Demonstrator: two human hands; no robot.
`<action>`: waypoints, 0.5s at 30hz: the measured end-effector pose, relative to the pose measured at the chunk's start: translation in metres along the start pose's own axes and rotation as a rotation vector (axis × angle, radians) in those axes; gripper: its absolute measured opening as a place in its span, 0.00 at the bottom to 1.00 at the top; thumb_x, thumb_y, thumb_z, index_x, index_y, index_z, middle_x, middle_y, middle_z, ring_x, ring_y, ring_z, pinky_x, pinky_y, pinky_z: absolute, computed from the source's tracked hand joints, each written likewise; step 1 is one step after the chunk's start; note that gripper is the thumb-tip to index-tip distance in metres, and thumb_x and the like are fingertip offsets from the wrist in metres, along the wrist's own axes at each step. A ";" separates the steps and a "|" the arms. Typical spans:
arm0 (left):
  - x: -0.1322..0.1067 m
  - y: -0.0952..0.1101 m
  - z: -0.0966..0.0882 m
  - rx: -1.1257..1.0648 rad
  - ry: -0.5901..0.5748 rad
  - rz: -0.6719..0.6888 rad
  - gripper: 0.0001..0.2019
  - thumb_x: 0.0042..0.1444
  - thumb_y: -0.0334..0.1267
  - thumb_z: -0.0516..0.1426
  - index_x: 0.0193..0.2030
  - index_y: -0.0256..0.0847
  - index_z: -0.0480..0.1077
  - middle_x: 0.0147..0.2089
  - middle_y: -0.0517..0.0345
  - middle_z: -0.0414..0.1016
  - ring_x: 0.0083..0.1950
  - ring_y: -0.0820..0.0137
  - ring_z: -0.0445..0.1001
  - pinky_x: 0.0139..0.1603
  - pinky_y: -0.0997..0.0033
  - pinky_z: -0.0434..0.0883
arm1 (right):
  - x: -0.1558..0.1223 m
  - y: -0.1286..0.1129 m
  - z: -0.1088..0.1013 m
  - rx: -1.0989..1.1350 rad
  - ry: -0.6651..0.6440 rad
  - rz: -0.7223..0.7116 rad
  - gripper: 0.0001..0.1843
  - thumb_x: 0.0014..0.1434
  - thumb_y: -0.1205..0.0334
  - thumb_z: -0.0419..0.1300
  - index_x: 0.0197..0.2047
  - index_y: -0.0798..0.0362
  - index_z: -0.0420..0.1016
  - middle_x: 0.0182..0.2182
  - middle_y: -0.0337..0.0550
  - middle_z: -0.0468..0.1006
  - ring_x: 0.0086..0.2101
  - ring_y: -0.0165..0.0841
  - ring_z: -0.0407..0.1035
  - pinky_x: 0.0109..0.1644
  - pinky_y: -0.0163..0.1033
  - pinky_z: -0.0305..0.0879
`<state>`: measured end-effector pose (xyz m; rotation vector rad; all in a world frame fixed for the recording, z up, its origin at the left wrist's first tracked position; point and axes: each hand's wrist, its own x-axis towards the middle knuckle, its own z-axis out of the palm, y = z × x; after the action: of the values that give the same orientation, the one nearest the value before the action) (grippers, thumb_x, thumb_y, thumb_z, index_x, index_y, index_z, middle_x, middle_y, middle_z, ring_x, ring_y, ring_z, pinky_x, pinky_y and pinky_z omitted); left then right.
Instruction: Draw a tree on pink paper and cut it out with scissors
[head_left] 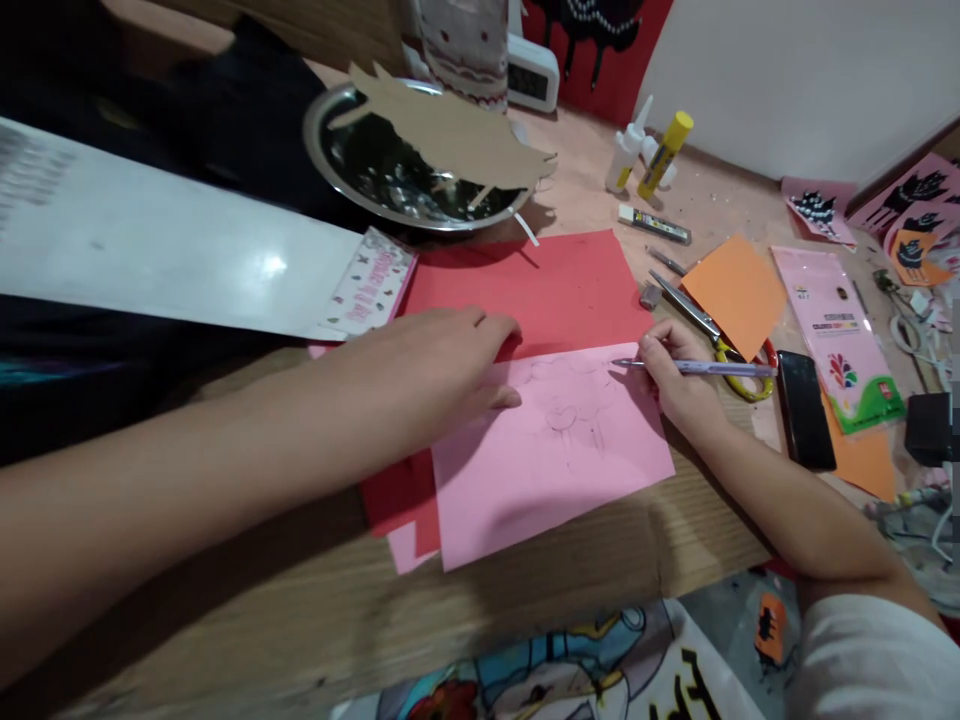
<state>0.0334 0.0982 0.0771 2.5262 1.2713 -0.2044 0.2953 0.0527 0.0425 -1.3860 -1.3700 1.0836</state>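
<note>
A pink sheet of paper (495, 510) lies on top of a red sheet (570, 280), with a faint line sketch (562, 418) that includes a heart-like shape. My left hand (472, 365) rests on the sheets at the upper left of the pink paper, thumb and fingers apart, holding nothing. Pinched in my right hand (675, 375) is a slim purple pen (720, 369), its tip by the pink paper's upper right edge. Just beyond that hand lie scissors (686, 303) with yellow and red handles, partly beneath an orange paper piece (739, 292).
A metal bowl (319, 150) stands at the back, a brown paper cutout (457, 130) across it. Behind the sheets are a glue stick (666, 155), a white bottle (625, 155) and a small case (654, 224). A black phone-like object (805, 410) and pink packet (832, 330) lie right.
</note>
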 end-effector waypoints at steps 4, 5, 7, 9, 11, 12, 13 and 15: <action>0.000 -0.010 -0.011 -0.162 -0.102 0.002 0.16 0.65 0.47 0.57 0.54 0.42 0.75 0.49 0.46 0.85 0.43 0.56 0.81 0.37 0.65 0.69 | -0.001 0.000 -0.001 -0.008 -0.001 -0.027 0.27 0.65 0.35 0.65 0.31 0.46 0.63 0.17 0.27 0.64 0.18 0.26 0.56 0.25 0.33 0.61; -0.001 -0.010 -0.016 -0.181 -0.135 -0.009 0.15 0.66 0.46 0.55 0.54 0.43 0.75 0.49 0.48 0.85 0.43 0.58 0.82 0.39 0.65 0.69 | -0.001 0.000 -0.001 -0.008 0.002 -0.038 0.26 0.65 0.36 0.65 0.31 0.46 0.63 0.17 0.27 0.64 0.18 0.26 0.56 0.25 0.33 0.60; -0.003 -0.008 -0.023 -0.179 -0.173 -0.038 0.14 0.68 0.46 0.54 0.51 0.43 0.77 0.49 0.50 0.86 0.42 0.60 0.81 0.39 0.67 0.68 | -0.001 0.000 -0.002 -0.016 0.010 -0.050 0.26 0.66 0.36 0.65 0.32 0.46 0.63 0.17 0.27 0.64 0.18 0.26 0.56 0.24 0.33 0.59; -0.007 -0.004 -0.027 -0.141 -0.170 -0.054 0.15 0.67 0.51 0.57 0.47 0.43 0.77 0.45 0.50 0.86 0.38 0.61 0.80 0.36 0.67 0.66 | -0.001 0.001 -0.003 -0.032 0.017 -0.050 0.26 0.66 0.35 0.65 0.32 0.46 0.63 0.17 0.28 0.65 0.18 0.26 0.56 0.23 0.33 0.57; -0.011 0.000 -0.026 -0.095 -0.147 -0.050 0.17 0.63 0.56 0.62 0.43 0.43 0.76 0.40 0.49 0.85 0.32 0.62 0.77 0.31 0.67 0.63 | 0.000 0.001 -0.003 -0.046 0.016 -0.050 0.27 0.65 0.34 0.65 0.32 0.46 0.64 0.17 0.28 0.66 0.17 0.26 0.55 0.22 0.32 0.55; -0.014 0.001 -0.024 -0.079 -0.133 -0.035 0.17 0.61 0.56 0.64 0.42 0.44 0.76 0.37 0.50 0.84 0.30 0.63 0.76 0.29 0.67 0.61 | 0.000 0.001 -0.003 -0.050 0.014 -0.049 0.27 0.65 0.33 0.65 0.32 0.46 0.64 0.17 0.28 0.66 0.17 0.25 0.54 0.21 0.32 0.54; -0.017 0.001 -0.021 -0.067 -0.117 -0.015 0.16 0.60 0.55 0.65 0.41 0.45 0.75 0.35 0.51 0.83 0.28 0.64 0.75 0.27 0.68 0.60 | 0.000 0.001 -0.004 -0.053 0.012 -0.047 0.27 0.64 0.33 0.66 0.32 0.46 0.64 0.16 0.27 0.66 0.16 0.25 0.54 0.21 0.32 0.53; -0.022 0.002 -0.017 -0.057 -0.078 0.030 0.12 0.61 0.50 0.65 0.40 0.45 0.75 0.31 0.54 0.82 0.25 0.67 0.73 0.24 0.68 0.57 | 0.000 0.000 -0.003 -0.054 0.019 -0.046 0.27 0.64 0.33 0.66 0.31 0.46 0.64 0.15 0.27 0.66 0.16 0.25 0.53 0.20 0.32 0.51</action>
<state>0.0214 0.0861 0.0991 2.4628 1.1915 -0.2545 0.2986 0.0528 0.0429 -1.3933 -1.4205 1.0072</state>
